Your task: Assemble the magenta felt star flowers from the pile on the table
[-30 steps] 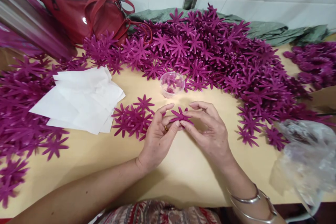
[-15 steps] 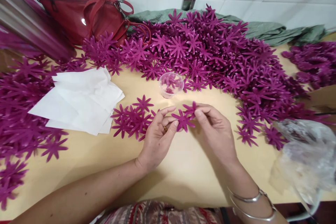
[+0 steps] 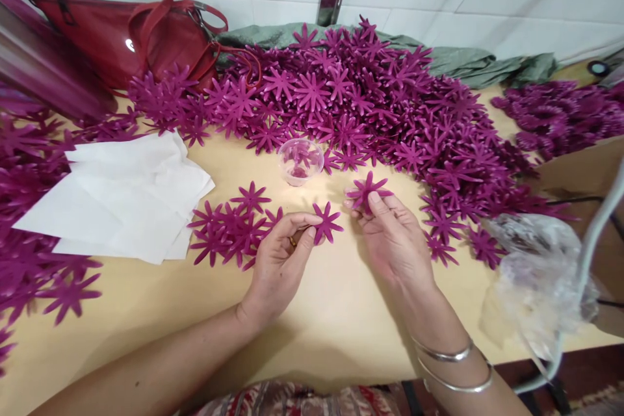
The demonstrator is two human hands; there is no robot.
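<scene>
Your left hand [image 3: 277, 266] pinches one purple flower [image 3: 328, 223] between thumb and finger, its petals pointing toward your right hand [image 3: 397, 244], which grips a second flower [image 3: 364, 194], thumb on top. A small flower cluster [image 3: 234, 231] lies just beyond your left hand, the clear cup [image 3: 298, 177] farther beyond it.

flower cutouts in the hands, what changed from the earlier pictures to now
The right hand has moved right, drawing one magenta flower cutout away from a second flower cutout, which the left hand still holds. The clear plastic cup, white sheets and red handbag stayed put.
</scene>
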